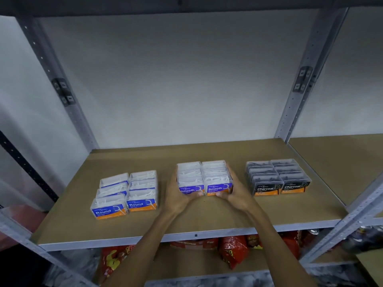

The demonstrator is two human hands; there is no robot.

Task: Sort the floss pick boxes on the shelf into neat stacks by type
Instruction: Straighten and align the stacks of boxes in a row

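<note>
Head view. Three groups of floss pick boxes sit on the brown shelf [207, 216], well apart from one another and already separated by label.

- Round boxes [124, 193]: lower left of the frame, blue and orange labels.
- Smooth boxes [204, 175]: centre of the frame.
- Charcoal boxes [277, 177]: right of centre, dark contents.

Each group reads as two columns with three boxes in each. From this angle I cannot say for certain whether they lie in rows or stand stacked.

Hands: both are on the centre group. The left hand [176, 192] lies against its left side, and the right hand [235, 191] against its right side. Fingers run back along the side walls, and both thumbs wrap round onto the front labels. The grip is a two-handed clasp closed on the block. The boxes appear to rest on the board, not lifted.

Step in hand (judgement): squaring up the Smooth block by pressing the two columns together and flush. Sorting by type looks done, so only tidying remains.

Next move (judgement): the Charcoal group looks tight already. The Round group is the loose one, since its left column sits skewed and slightly forward of its right column. It would want the same side squeeze, plus a push to bring the fronts level. Light pressure is advisable because the clear boxes may slide or tip.

Red snack bags [232, 249] lie on the shelf level below and play no part.
</note>
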